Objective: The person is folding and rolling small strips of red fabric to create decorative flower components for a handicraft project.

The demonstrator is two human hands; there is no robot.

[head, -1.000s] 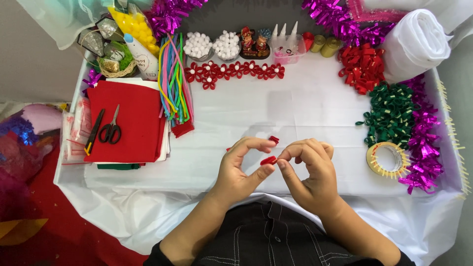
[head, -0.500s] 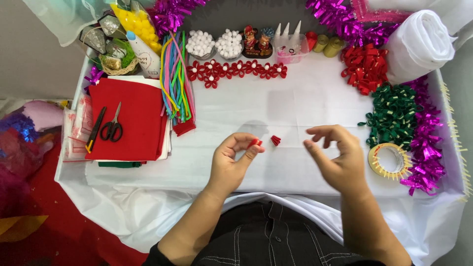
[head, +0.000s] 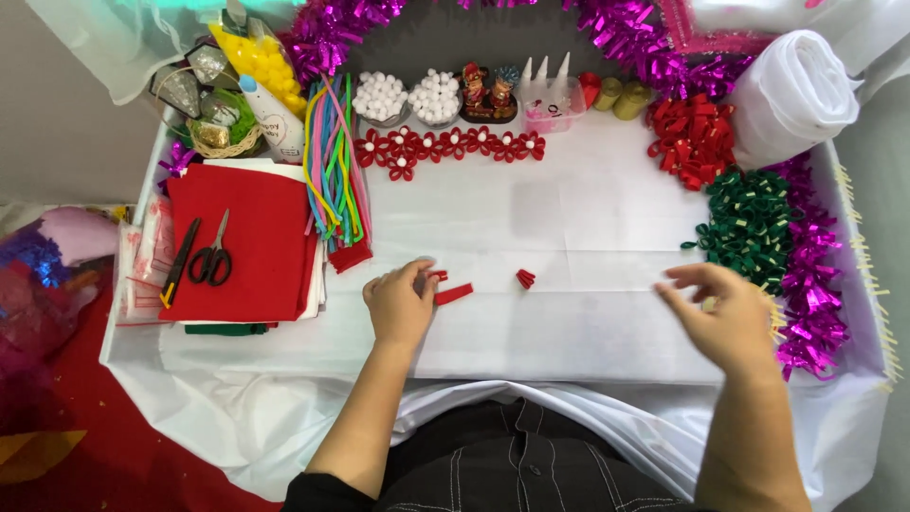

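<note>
Red felt strip (head: 453, 294) lies near-horizontal by left hand (head: 400, 305).

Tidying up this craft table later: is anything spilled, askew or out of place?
Nothing stands out. A small red folded piece lies alone mid-table, a red strip sits by the left hand, and supplies are grouped along the edges.

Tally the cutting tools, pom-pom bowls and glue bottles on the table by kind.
Scissors: 1
Craft knife: 1
Bowls of white pom-poms: 2
Glue bottles: 3
Total: 7
</note>
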